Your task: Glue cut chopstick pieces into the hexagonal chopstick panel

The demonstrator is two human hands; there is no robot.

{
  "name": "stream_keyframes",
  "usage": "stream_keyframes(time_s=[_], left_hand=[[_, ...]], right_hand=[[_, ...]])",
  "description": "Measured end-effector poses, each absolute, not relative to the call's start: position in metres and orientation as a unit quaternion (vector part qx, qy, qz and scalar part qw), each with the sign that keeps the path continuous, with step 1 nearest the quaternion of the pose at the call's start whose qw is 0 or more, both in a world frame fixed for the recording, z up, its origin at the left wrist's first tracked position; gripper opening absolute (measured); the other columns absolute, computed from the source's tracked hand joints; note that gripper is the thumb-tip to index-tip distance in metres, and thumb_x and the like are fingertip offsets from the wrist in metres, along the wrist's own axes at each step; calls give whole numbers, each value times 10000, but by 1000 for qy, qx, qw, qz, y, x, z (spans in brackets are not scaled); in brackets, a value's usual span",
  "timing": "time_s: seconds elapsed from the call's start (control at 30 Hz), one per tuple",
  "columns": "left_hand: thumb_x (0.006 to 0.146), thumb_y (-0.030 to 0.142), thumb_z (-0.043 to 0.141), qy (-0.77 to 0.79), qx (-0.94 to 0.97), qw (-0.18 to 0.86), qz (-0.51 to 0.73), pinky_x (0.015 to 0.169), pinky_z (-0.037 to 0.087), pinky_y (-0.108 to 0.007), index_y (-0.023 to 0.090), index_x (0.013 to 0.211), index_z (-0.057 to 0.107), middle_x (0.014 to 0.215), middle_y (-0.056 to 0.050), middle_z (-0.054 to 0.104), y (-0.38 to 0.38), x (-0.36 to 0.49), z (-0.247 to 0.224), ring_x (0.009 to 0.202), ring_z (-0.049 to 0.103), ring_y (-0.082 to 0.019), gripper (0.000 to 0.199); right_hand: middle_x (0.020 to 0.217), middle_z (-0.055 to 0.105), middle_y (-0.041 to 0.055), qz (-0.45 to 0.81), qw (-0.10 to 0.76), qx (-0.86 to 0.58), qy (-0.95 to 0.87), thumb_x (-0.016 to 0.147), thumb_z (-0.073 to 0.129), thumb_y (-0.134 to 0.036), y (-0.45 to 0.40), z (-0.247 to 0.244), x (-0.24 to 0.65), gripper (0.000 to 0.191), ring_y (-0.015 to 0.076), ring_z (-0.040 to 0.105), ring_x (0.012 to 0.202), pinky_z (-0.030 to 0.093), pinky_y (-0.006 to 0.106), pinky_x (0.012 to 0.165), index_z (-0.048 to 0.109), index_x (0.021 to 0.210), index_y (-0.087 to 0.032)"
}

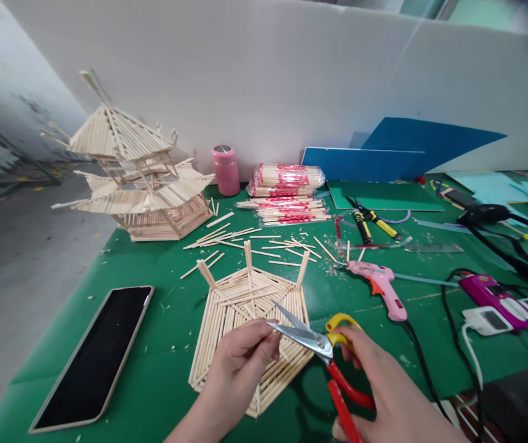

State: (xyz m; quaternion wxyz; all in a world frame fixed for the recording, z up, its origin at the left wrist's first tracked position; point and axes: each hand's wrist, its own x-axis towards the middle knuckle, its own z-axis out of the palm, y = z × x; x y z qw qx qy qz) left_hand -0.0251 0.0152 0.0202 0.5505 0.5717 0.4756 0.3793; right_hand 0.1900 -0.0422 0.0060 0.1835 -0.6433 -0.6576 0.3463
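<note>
My right hand (386, 381) holds scissors (312, 342) with red and yellow handles. The steel blades are parted and point left. At the blade tips my left hand (244, 360) is closed in a pinch, and what lies between its fingers is too small or hidden to make out. Under both hands is a polygonal panel of wooden sticks (211, 335), laid in rings with short upright posts along its far edge. Part of the panel is covered by my left hand and the scissors.
A stick pagoda (146, 203) stands at the back left, beside a pink flask (226, 172). Bundled sticks (287, 178), loose cut sticks (227, 237) and pliers (370, 221) lie behind. A pink glue gun (379, 286) with a cord is right; a phone (93, 357) is left.
</note>
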Motion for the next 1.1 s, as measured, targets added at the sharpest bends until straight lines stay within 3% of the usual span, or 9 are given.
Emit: stream_keyframes(time_s=[0.3, 0.53, 0.73, 0.87, 1.1], left_hand=[[769, 264, 520, 450, 579, 565, 378, 496, 372, -213, 170, 650, 658, 571, -26, 539, 14, -27, 16, 536, 482, -129, 206], [787, 291, 502, 441, 583, 580, 359, 504, 363, -220, 158, 653, 642, 594, -29, 517, 14, -31, 13, 549, 469, -128, 236], [799, 283, 481, 433, 608, 572, 340, 503, 349, -220, 142, 606, 594, 583, -21, 487, 14, -29, 17, 546, 442, -120, 265], [804, 296, 466, 410, 617, 577, 343, 455, 308, -206, 142, 585, 557, 554, -2, 453, 14, -27, 19, 505, 399, -100, 283], [812, 263, 449, 406, 617, 581, 342, 433, 284, -194, 145, 587, 541, 535, 18, 432, 13, -27, 23, 482, 366, -85, 270]], right_hand=[[1190, 501, 136, 349, 168, -634, -669, 514, 674, -205, -42, 7, 189, 806, 311, 506, 1041, 456, 381, 823, 348, 1252, -199], [1135, 528, 88, 394, 177, -620, -655, 542, 668, -175, -46, 1, 193, 805, 270, 522, 1013, 452, 351, 841, 320, 1264, -247], [1124, 543, 131, 415, 169, -632, -632, 686, 604, -323, -45, 6, 190, 609, 266, 548, 992, 476, 336, 802, 366, 1233, -199], [1047, 585, 155, 433, 149, -627, -630, 696, 569, -307, -43, 17, 183, 551, 275, 562, 980, 475, 333, 802, 411, 1192, -127], [830, 644, 86, 539, 157, -554, -615, 730, 491, -285, -39, 38, 176, 426, 184, 643, 672, 518, 218, 611, 417, 1122, -137]])
